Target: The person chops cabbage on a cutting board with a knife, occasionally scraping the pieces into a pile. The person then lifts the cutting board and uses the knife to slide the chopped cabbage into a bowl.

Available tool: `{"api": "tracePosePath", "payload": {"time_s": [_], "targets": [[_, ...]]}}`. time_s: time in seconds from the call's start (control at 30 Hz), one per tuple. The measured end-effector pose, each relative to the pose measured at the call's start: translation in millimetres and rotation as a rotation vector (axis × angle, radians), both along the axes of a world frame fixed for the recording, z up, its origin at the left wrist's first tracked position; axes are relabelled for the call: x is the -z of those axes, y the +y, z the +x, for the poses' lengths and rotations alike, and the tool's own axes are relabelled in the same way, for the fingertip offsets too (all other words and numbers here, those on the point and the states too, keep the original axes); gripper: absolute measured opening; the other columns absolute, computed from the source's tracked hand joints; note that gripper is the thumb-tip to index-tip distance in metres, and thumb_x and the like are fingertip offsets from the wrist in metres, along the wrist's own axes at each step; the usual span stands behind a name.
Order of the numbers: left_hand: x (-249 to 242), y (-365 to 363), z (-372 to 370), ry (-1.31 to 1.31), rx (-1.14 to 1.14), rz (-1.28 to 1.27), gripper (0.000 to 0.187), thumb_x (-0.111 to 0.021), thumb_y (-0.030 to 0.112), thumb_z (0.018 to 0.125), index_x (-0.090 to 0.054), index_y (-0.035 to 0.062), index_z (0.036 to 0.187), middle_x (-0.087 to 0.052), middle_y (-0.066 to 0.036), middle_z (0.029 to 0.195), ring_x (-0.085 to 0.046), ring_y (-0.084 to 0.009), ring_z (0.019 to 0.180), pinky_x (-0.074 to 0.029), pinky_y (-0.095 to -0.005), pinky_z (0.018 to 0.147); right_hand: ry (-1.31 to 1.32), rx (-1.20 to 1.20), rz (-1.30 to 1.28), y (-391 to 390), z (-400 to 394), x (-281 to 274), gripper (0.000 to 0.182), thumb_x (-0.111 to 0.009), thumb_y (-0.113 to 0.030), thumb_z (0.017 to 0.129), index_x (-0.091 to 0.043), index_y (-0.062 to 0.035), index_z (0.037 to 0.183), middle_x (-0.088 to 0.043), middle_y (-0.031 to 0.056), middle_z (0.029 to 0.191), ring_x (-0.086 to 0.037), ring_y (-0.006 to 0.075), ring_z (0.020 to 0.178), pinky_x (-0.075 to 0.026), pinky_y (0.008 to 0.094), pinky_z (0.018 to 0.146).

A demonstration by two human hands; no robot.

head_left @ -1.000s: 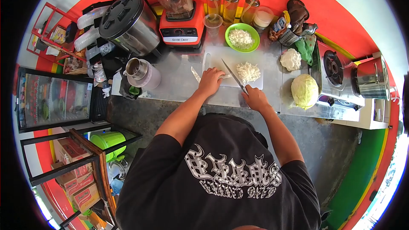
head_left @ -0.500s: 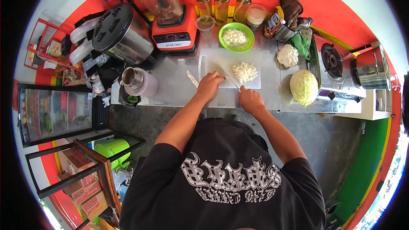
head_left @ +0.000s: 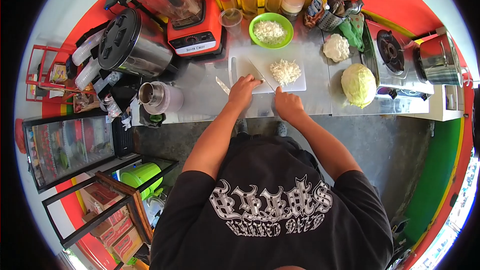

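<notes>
Right hand: the right hand (head_left: 287, 105) is wrapping closed around the handle of a knife (head_left: 264, 76), whose blade is angling up and away across the cutting board (head_left: 240, 65), probably so that the edge is meeting the food just beside the other hand.
Left hand: the left hand (head_left: 243, 90) is pressing down with curled fingers on something pale at the near edge of the board; what it is holding is mostly hidden beneath it. The fingertips are tucking in, likely to keep them clear of the blade.
Between the hands: the blade is lying close against the left hand's knuckles; whether they are touching I cannot tell.
Just beyond the knife: a heap of chopped cabbage (head_left: 285, 71) is sitting on the far right part of the board, seemingly pushed aside to keep the cutting spot free.
Further beyond: a green bowl (head_left: 285, 20) of shredded cabbage is standing past the board, within easy reach for transferring cut pieces.
Right of the right hand: a whole cabbage head (head_left: 358, 85) and a smaller pale piece (head_left: 336, 47) are waiting on the bench (head_left: 315, 101), near the gas stove (head_left: 395, 60).
Left of the left hand: a second small knife (head_left: 222, 85) is lying on the bench just off the board; well beyond it, a red blender (head_left: 192, 22) and a steel pot (head_left: 135, 45) are standing.
</notes>
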State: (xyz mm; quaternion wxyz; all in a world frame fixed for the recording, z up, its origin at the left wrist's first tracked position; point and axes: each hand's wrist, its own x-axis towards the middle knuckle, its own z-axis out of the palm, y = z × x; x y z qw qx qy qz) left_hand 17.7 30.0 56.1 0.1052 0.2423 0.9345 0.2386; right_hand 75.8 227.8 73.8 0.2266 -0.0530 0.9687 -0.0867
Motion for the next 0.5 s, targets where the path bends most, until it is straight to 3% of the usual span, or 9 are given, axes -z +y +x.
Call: {"api": "tracePosePath", "payload": {"time_s": [0.1, 0.33, 0.5], "targets": [[1.7, 0.9, -0.1, 0.022, -0.022, 0.02, 0.053, -0.052, -0.009, 0.083, -0.07, 0.017, 0.125, -0.062, -0.004, 0.114, -0.059, -0.0281, 0.108, -0.052, -0.0397, 0.093, -0.068, 0.093, -0.026, -4.0, 3.7, 9.4, 0.021, -0.049, -0.024, 0.103, -0.049, -0.0036, 0.11, -0.074, 0.0207, 0.094, -0.074, 0.0367, 0.09, -0.057, 0.0488, 0.079], [2.2, 1.4, 0.4, -0.012, -0.04, -0.003, 0.055, -0.052, -0.01, 0.082, -0.068, 0.0187, 0.126, -0.062, -0.004, 0.115, -0.058, -0.0292, 0.109, -0.052, -0.0405, 0.095, -0.041, 0.051, -0.021, -5.4, -11.5, -10.2, 0.024, -0.05, -0.027, 0.103, -0.047, -0.0045, 0.111, -0.075, 0.0191, 0.093, -0.074, 0.0342, 0.091, -0.057, 0.0475, 0.08], [4.6, 2.3, -2.3, -0.005, -0.046, -0.016, 0.055, -0.054, -0.008, 0.083, -0.066, 0.0196, 0.129, -0.062, -0.004, 0.115, -0.058, -0.0296, 0.109, -0.052, -0.0407, 0.095, -0.08, 0.071, 0.015, -9.6, -6.1, 2.2, 0.019, -0.049, -0.018, 0.1, -0.048, -0.0039, 0.113, -0.075, 0.0194, 0.096, -0.074, 0.0332, 0.096, -0.057, 0.0444, 0.083]]}}
